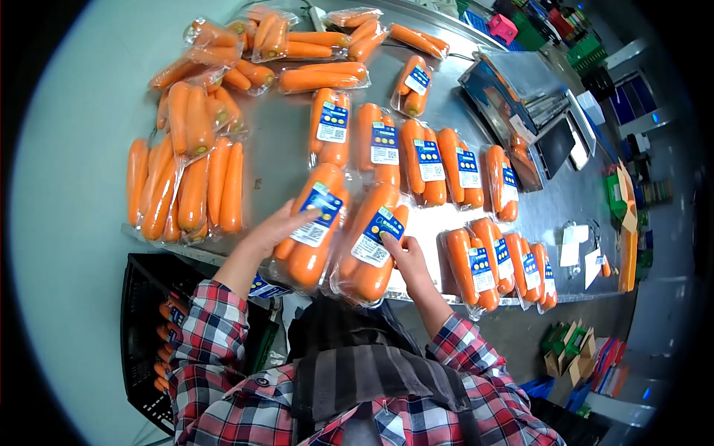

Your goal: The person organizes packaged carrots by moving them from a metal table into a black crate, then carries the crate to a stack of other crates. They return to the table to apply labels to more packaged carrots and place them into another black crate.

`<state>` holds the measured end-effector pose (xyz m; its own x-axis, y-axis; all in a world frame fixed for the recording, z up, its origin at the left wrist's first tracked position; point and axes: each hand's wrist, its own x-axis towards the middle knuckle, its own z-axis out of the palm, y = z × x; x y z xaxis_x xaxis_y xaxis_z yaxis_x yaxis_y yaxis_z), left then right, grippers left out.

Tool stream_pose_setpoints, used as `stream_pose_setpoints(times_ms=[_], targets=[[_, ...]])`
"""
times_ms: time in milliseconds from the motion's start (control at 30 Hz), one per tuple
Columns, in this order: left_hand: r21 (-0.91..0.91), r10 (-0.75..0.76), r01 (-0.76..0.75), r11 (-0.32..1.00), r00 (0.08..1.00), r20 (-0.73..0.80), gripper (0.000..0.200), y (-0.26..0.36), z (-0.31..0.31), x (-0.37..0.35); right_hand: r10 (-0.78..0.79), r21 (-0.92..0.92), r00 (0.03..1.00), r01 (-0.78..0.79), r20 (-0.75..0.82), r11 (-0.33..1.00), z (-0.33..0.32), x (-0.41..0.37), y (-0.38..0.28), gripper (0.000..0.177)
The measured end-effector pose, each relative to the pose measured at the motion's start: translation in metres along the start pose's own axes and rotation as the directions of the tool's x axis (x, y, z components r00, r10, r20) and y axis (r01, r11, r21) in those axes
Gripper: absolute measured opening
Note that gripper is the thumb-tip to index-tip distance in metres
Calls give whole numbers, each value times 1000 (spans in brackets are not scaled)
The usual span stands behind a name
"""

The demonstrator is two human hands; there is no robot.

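My left hand [275,229] is closed on a clear bag of carrots [306,262], thumb lying over its blue-and-white label. In my right hand [410,264] is another bag of carrots [372,279], gripped at its right side, its label facing up too. Both bags are tilted side by side over the table's front edge, close together. Just beyond them lie labelled carrot bags [379,141] in a loose row, and more labelled bags [476,275] are grouped to the right. Fingers beneath the two held bags are hidden.
Bags of carrots with no visible labels [192,189] are piled on the left of the metal table [275,149]. A boxy machine [513,111] stands at the back right. Below the left edge sits a black crate [141,297] holding labelled bags. White papers [573,245] lie at the right.
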<state>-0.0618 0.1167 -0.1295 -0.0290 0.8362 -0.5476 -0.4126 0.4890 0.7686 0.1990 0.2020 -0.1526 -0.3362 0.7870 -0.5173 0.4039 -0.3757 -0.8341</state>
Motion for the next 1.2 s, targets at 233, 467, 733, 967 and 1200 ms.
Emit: stream_pose_setpoints(times_ms=[233,467,733,967,1200], targets=[[-147,91,-55,988,965,248,59,-41,-6,12,305,517,880,-464,365,720,-21,5,1,51],[-379,339,-302,875,940,33,66,-67,15,6,-54,396,919,-114,391,911,-57,19,46,52],[-517,578,-502,693,816,-17,76,-67,27,-80,-184,293,954,110,238,950,12,-54,-13,60],[-299,614,-730,615,681,-400,86,-92,-43,-259,-247,165,860,192,446,967,114,-142,-82,67],[-325,241,-818,474,476,-846,68,-243,-118,-375,265,-234,260,-142,929,962,359,-141,-34,61]])
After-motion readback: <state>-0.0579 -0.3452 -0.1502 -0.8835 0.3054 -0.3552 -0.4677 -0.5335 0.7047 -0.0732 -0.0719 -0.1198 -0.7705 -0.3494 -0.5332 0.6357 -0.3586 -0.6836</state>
